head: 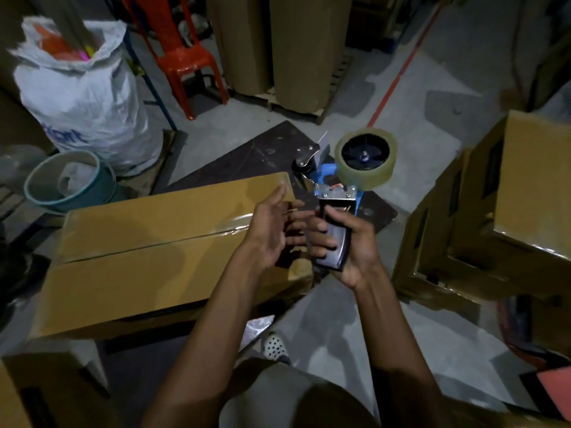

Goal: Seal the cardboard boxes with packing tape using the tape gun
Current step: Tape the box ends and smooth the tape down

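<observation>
1. We hold the tape gun at the centre of the frame, our right hand curled round its dark handle, the tape roll on its far end.
2. Our left hand is wide, fingers relaxed, just beside the handle, over the right end of the long cardboard box.
3. More boxes stand at the right.
4. A white sack, teal bucket and red chair fill the upper left.
</observation>
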